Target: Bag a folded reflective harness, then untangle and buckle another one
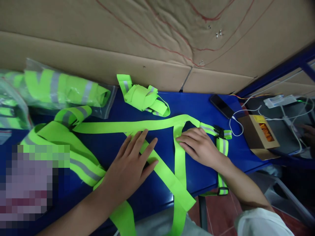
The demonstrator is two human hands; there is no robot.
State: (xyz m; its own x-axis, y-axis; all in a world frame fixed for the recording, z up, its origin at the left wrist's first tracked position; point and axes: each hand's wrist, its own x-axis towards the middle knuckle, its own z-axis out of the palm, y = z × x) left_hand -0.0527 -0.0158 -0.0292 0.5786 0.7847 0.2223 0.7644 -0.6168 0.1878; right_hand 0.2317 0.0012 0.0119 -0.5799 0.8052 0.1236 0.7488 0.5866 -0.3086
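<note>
A neon-green reflective strap vest (162, 124) lies spread across the blue table (105, 149). My left hand (130, 164) rests flat on its diagonal strap, fingers stretched out and apart. My right hand (198, 144) lies palm down on a vertical strap, fingers extended toward the left. Just right of that hand sits a black buckle (220, 132) on a strap with grey reflective bands. The vest's lower straps hang over the table's near edge.
A folded green vest (144, 96) lies at the table's back. Bagged vests (61, 88) sit at the back left. A black phone (221, 105) on a white cable and an open cardboard box (258, 134) are at the right. Cardboard sheets (147, 36) stand behind.
</note>
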